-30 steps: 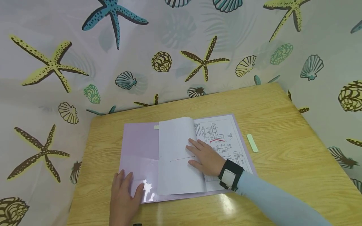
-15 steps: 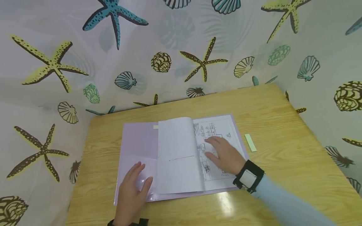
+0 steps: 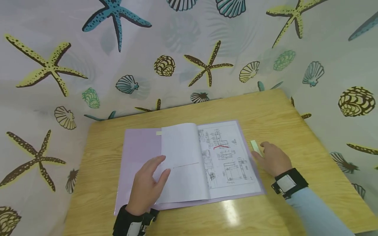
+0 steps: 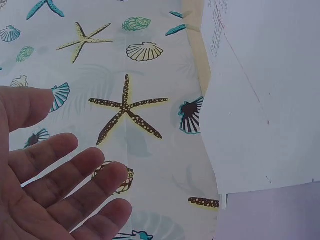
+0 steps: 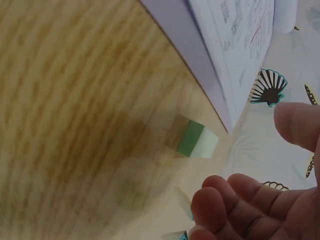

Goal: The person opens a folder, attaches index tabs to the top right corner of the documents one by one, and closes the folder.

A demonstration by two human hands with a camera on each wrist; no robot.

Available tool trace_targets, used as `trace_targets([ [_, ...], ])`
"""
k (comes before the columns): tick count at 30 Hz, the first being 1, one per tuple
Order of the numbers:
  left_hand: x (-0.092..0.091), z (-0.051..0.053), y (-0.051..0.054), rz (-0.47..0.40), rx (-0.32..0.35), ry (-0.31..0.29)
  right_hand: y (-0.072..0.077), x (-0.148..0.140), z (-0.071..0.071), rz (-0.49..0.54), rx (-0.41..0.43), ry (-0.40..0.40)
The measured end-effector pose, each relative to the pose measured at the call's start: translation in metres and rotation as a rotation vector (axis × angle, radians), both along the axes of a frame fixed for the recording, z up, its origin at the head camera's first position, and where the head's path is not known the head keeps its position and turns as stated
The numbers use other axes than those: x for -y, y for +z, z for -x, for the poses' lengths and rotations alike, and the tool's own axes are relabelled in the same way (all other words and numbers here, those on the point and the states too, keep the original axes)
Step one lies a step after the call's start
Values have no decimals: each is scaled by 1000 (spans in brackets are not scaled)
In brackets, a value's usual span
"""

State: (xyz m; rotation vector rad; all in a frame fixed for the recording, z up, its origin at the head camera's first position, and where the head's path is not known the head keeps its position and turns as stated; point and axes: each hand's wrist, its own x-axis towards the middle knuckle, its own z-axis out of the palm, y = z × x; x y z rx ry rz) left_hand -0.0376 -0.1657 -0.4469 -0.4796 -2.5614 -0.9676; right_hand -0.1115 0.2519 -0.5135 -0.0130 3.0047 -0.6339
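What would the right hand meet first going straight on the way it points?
Most likely the pale green strip on the table, just beyond the fingertips of the right hand. Height above the table is hard to judge, so the hand might pass over it.

Backdrop: off-white patterned covering behind the table and along its left and right sides; printed with starfish — blue one at the top, yellow one at upper left, brown spotted one near the centre — and scattered scallop shells in teal, yellow and brown; faint grey-blue frond shapes lie between them. Table: yellow-brown wood grain, far edge sloping up rightward in the head view; grain streaks appear darker in the right wrist view; lighting soft, with a pale glare patch toward the near side.
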Motion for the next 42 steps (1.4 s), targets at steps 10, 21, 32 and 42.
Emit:
trace_targets([
  [10, -4, -1, -8, -28, 7, -46, -14, 0, 13, -41, 97, -40],
  [21, -20, 0, -14, -5, 35, -107, -16, 2, 18, -86, 65, -67],
  [32, -24, 4, -17, 6, 57, -87, -9, 1, 19, -24, -44, -71],
  [42, -29, 4, -24, -18, 63, -105, 6, 31, 10, 141, -115, 6],
])
